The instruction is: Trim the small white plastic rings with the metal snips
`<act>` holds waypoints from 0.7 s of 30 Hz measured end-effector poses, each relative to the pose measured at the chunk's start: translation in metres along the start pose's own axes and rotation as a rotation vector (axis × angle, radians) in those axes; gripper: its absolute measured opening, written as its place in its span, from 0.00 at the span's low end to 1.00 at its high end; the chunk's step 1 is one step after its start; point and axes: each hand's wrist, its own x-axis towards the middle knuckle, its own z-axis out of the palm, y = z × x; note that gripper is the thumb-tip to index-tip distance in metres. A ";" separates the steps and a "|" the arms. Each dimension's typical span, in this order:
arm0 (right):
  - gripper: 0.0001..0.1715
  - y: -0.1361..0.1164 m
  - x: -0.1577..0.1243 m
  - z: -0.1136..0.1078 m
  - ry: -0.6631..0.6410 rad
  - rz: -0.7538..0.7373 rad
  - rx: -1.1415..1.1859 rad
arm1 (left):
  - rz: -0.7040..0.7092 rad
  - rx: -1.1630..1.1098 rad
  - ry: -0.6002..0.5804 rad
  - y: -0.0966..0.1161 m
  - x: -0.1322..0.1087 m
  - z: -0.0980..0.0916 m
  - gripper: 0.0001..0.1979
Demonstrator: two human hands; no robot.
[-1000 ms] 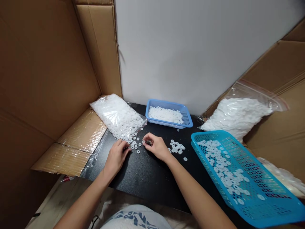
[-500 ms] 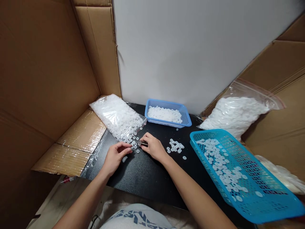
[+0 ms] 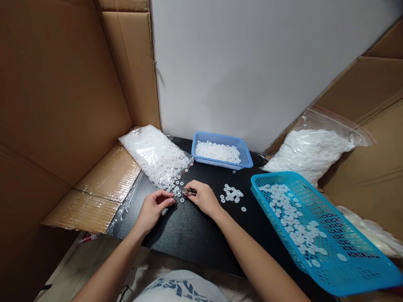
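Note:
My left hand (image 3: 154,209) rests low over the black table, thumb and fingers curled together beside a loose cluster of small white plastic rings (image 3: 176,191). Whatever its fingertips pinch is too small to make out. My right hand (image 3: 203,196) is closed around a small dark tool with a shiny tip (image 3: 190,191), which points left at the same rings. The tool's exact kind is unclear. Just behind the cluster lies a clear plastic bag (image 3: 157,155) full of white rings, its mouth towards my hands.
A small blue basket (image 3: 222,165) of white pieces stands at the back. Right of my right hand is a pile of white rings (image 3: 232,193). A larger turquoise basket (image 3: 362,235) holds more. Another filled bag (image 3: 310,151) leans on cardboard (image 3: 374,109) at the right.
My right hand has shifted slightly, with the dark tool still in it, and the tool's angle has changed a little. My left fingertips have drawn closer together. The baskets and bags stay put.

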 end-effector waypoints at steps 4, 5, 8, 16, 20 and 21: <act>0.14 -0.004 -0.003 0.001 -0.013 -0.018 0.030 | 0.006 -0.009 -0.008 0.000 0.000 0.001 0.15; 0.14 -0.006 -0.005 0.001 -0.014 -0.020 0.043 | 0.007 -0.012 -0.010 0.001 -0.001 0.001 0.15; 0.11 -0.012 -0.012 0.002 -0.024 -0.031 0.087 | 0.003 -0.013 -0.022 0.000 -0.001 0.001 0.14; 0.09 -0.018 -0.014 0.002 -0.013 -0.023 0.193 | 0.034 0.045 -0.059 -0.007 0.001 0.010 0.10; 0.11 -0.021 -0.015 -0.001 -0.009 -0.011 0.258 | 0.042 0.042 -0.063 -0.009 0.002 0.015 0.08; 0.11 -0.021 -0.015 -0.001 -0.010 -0.008 0.277 | 0.039 0.038 -0.062 -0.009 0.003 0.015 0.08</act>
